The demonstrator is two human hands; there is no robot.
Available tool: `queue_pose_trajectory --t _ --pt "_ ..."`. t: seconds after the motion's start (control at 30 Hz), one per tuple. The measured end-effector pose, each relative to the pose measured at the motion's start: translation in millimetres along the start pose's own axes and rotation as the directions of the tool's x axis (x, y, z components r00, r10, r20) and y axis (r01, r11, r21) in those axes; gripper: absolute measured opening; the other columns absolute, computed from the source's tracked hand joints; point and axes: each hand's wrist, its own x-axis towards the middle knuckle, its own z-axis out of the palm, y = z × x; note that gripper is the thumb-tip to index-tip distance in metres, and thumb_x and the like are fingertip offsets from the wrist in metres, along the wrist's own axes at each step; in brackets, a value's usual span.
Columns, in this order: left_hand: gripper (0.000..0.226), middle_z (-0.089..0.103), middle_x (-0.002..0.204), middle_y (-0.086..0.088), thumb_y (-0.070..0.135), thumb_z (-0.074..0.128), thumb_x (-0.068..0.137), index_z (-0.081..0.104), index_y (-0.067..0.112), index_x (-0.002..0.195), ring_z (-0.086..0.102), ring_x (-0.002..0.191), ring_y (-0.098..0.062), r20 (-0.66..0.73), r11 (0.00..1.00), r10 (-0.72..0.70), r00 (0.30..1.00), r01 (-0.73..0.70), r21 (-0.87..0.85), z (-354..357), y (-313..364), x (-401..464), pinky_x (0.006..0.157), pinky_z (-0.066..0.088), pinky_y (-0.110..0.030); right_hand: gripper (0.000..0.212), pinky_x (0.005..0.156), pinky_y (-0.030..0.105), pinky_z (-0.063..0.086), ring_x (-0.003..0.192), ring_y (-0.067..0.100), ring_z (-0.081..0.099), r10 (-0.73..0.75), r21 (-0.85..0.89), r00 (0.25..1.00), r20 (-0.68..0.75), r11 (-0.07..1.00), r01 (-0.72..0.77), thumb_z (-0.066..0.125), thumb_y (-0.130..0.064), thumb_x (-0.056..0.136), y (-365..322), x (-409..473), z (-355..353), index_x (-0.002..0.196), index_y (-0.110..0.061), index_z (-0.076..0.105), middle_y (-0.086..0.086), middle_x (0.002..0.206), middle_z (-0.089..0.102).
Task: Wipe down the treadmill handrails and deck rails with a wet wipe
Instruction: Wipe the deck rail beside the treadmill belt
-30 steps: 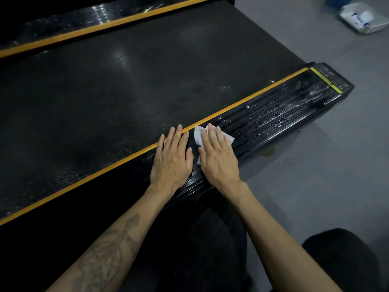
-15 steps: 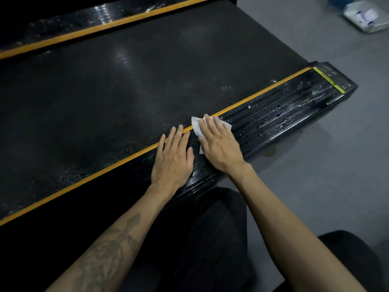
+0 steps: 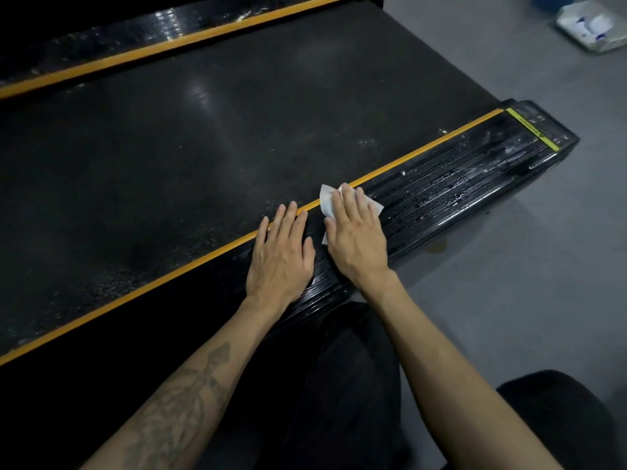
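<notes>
The wide black treadmill belt fills most of the view, with a ribbed deck rail edged by an orange stripe along its near side and a second rail along the far side; grey floor lies to the right. The step in hand looks like wiping the near deck rail. Wet beads show on the rail's right stretch up to the yellow end label. The next move, I judge, calls for flat, steady pressure along the ribs so the sheet does not bunch. The left hand rests flat on the rail, fingers straight and close together, holding nothing. Just right of it, the right hand presses the white wet wipe against the rail with straight fingers, corners showing beyond the fingertips. Far right on the floor sits a wipe packet.
</notes>
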Motion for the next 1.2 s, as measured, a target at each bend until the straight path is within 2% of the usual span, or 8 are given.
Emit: queue_pose_trajectory --t 0.2,0.4,0.47,0.6,0.77,0.97,1.13,1.2 --pt "0.057 0.028 0.168 -0.008 0.034 0.030 0.106 0.035 0.012 0.157 0.019 0.157 -0.020 0.001 1.000 -0.003 1.000 0.003 0.000 0.3 0.5 0.8 0.128 0.018 -0.048 0.059 0.129 0.041 0.004 0.159 0.026 -0.003 -0.160 -0.051 0.985 0.065 0.985 0.164 0.018 -0.038 0.112 -2.4 13.5 0.4 0.164 -0.012 0.009 0.006 0.172 0.010" --pt "0.057 0.026 0.169 -0.007 0.035 0.029 0.106 0.035 0.012 0.158 0.017 0.158 -0.020 0.012 1.000 -0.004 1.000 0.004 0.018 1.6 0.2 1.6 0.128 0.017 -0.046 0.059 0.129 0.041 0.002 0.159 0.026 -0.006 -0.009 -0.040 1.000 0.020 0.999 0.010 0.015 -0.036 0.112 0.7 2.2 2.3 0.164 -0.009 0.007 0.010 0.172 -0.001" --pt "0.057 0.027 0.168 -0.008 0.036 0.028 0.106 0.035 0.013 0.158 0.018 0.158 -0.020 0.009 1.000 -0.005 1.000 0.005 0.009 1.4 0.3 2.2 0.128 0.018 -0.047 0.059 0.129 0.041 0.001 0.159 0.026 -0.007 -0.042 -0.034 0.998 0.038 0.998 0.043 0.016 -0.036 0.112 -8.5 -1.7 6.9 0.164 -0.009 0.006 0.010 0.172 -0.003" --pt "0.058 0.028 0.168 -0.008 0.036 0.028 0.105 0.036 0.013 0.157 0.018 0.157 -0.021 0.007 1.000 -0.004 1.000 0.004 0.011 1.6 0.5 2.1 0.128 0.018 -0.048 0.059 0.129 0.040 0.004 0.159 0.025 -0.003 -0.115 -0.045 0.992 0.046 0.992 0.117 0.016 -0.038 0.113 2.7 17.9 -2.1 0.164 -0.011 0.007 0.007 0.172 0.006" --pt "0.057 0.025 0.169 -0.007 0.036 0.031 0.107 0.035 0.013 0.158 0.016 0.158 -0.020 0.017 1.000 -0.011 1.000 0.010 0.018 2.0 1.0 2.8 0.128 0.016 -0.046 0.060 0.129 0.040 0.005 0.159 0.026 -0.002 0.022 -0.026 1.000 0.003 0.999 -0.022 0.017 -0.037 0.112 6.7 9.2 -0.8 0.164 -0.007 0.009 0.012 0.172 0.002" --pt "0.058 0.026 0.168 -0.008 0.037 0.028 0.106 0.035 0.013 0.158 0.017 0.158 -0.021 0.017 1.000 -0.009 1.000 0.008 0.015 2.0 1.7 3.4 0.128 0.017 -0.047 0.059 0.129 0.039 0.004 0.159 0.025 -0.003 -0.093 -0.041 0.995 0.032 0.995 0.094 0.017 -0.037 0.113 6.4 16.4 -2.1 0.164 -0.009 0.007 0.009 0.172 0.004" --pt "0.056 0.028 0.168 -0.008 0.035 0.034 0.106 0.037 0.013 0.157 0.019 0.157 -0.021 0.011 1.000 -0.012 1.000 0.011 0.006 1.3 2.4 4.5 0.128 0.017 -0.047 0.059 0.128 0.040 0.007 0.159 0.027 -0.001 0.069 -0.029 0.997 -0.021 0.997 -0.069 0.017 -0.036 0.113 10.7 10.3 -3.4 0.164 -0.007 0.009 0.013 0.172 0.003" --pt "0.056 0.028 0.168 -0.008 0.035 0.033 0.106 0.037 0.013 0.157 0.019 0.157 -0.021 0.009 1.000 -0.014 1.000 0.014 0.010 1.2 2.5 4.3 0.128 0.018 -0.048 0.060 0.129 0.041 0.006 0.159 0.028 -0.002 0.060 -0.025 0.998 -0.010 0.998 -0.060 0.017 -0.036 0.113 -1.3 1.8 1.9 0.163 -0.005 0.007 0.014 0.172 0.001"
